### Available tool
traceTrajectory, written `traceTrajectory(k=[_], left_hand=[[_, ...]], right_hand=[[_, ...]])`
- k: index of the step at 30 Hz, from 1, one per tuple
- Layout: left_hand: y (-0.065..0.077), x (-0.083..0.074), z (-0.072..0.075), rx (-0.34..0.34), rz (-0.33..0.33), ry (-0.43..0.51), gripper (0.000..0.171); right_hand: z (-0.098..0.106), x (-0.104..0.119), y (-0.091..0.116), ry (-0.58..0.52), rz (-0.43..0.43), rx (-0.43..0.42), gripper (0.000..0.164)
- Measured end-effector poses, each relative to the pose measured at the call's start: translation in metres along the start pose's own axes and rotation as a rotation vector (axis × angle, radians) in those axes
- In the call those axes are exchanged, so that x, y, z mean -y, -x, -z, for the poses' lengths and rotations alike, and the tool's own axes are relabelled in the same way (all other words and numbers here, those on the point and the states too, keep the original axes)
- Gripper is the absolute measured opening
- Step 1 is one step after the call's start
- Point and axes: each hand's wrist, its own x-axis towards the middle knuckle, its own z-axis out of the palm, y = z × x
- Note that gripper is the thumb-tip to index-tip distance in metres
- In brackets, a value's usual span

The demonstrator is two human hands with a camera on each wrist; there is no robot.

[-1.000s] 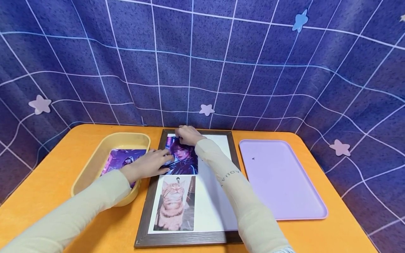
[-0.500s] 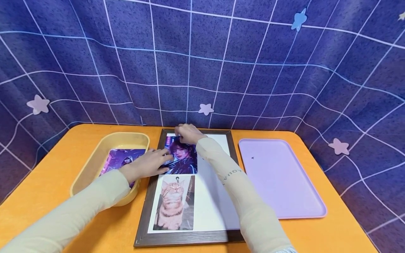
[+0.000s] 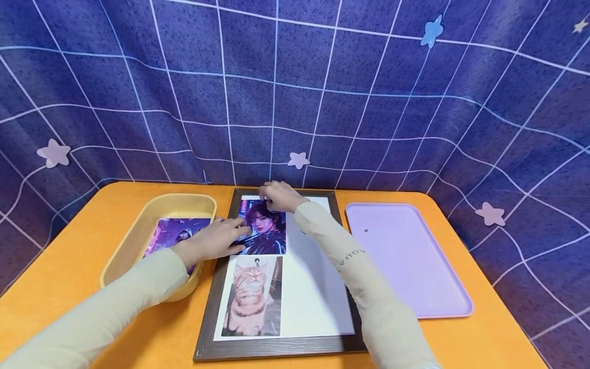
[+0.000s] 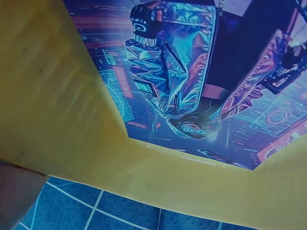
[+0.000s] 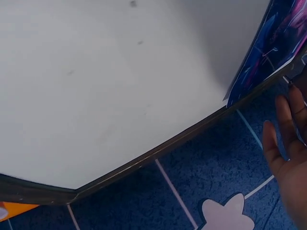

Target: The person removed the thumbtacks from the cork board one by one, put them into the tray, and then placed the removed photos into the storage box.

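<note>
In the head view, a purple print of a dark-haired figure (image 3: 269, 238) lies on the upper left of a white board with a dark frame (image 3: 276, 349). My left hand (image 3: 218, 238) rests its spread fingers on that print's left edge. At the print's top, my right hand (image 3: 282, 197) pinches something small; in the right wrist view a thin silvery pin tip (image 5: 286, 80) shows by its fingertips (image 5: 283, 103). The pin's head is hidden. Below lies a cat picture (image 3: 249, 307) with a silver pushpin (image 3: 257, 261) at its top.
A yellow basin (image 3: 124, 256) left of the board holds another purple print (image 3: 168, 236), seen close in the left wrist view. To the right lies a purple tray (image 3: 410, 271) with a tiny dark thing (image 3: 366, 230) on it. A blue gridded curtain (image 3: 249, 102) hangs behind the table.
My right hand and forearm have shifted slightly to the right along the print's top. My left hand stays on the print's left edge.
</note>
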Motion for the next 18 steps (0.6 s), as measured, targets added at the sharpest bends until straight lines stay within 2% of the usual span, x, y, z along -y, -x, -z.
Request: traceTrajectory(k=[18], left_hand=[[0.0, 0.002, -0.004, -0.026, -0.009, 0.025, 0.032]], right_hand=[[0.007, -0.024, 0.046, -0.01, 0.016, -0.01, 0.023]])
